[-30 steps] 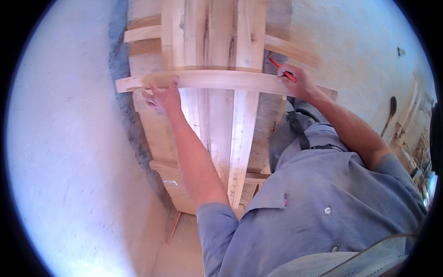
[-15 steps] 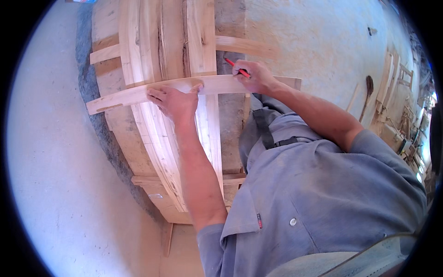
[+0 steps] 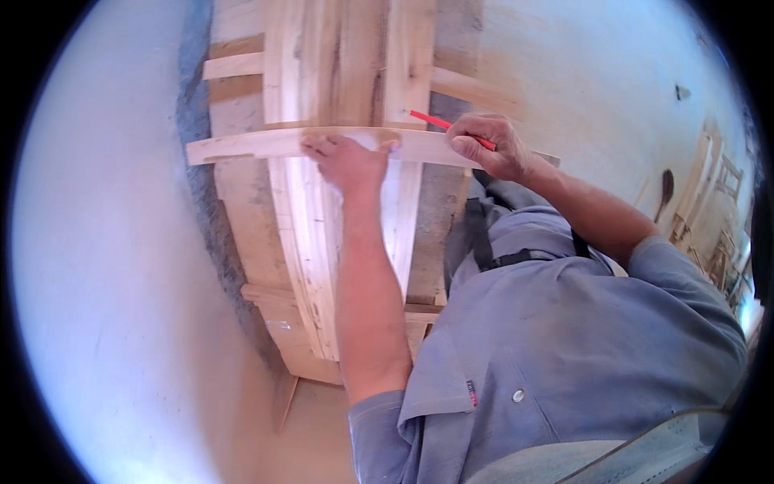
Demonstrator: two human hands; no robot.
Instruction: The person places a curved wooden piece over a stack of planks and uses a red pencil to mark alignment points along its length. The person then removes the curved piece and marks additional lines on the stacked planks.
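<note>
A pale wooden strip (image 3: 435,148) lies crosswise over several long wooden planks (image 3: 407,68) set side by side. My left hand (image 3: 351,165) rests on the middle of the strip, fingers and thumb spread apart. Over the strip's right part, my right hand (image 3: 496,145) is closed around a red pencil (image 3: 429,119). The pencil slants to the left, its tip over the rightmost plank just beyond the strip's far edge. Whether the tip touches the wood, I cannot tell.
Wooden crosspieces (image 3: 234,66) stick out beneath the planks on the left, and another crosspiece (image 3: 472,87) on the right. A pale wall (image 3: 105,242) runs along the left. Toward the right edge are a dark brush (image 3: 666,194) and stacked timber (image 3: 700,181).
The whole view has shifted, so the scene sits farther right. The pencil tip has moved left, from beside the planks to over the rightmost one. My left hand stays on the strip.
</note>
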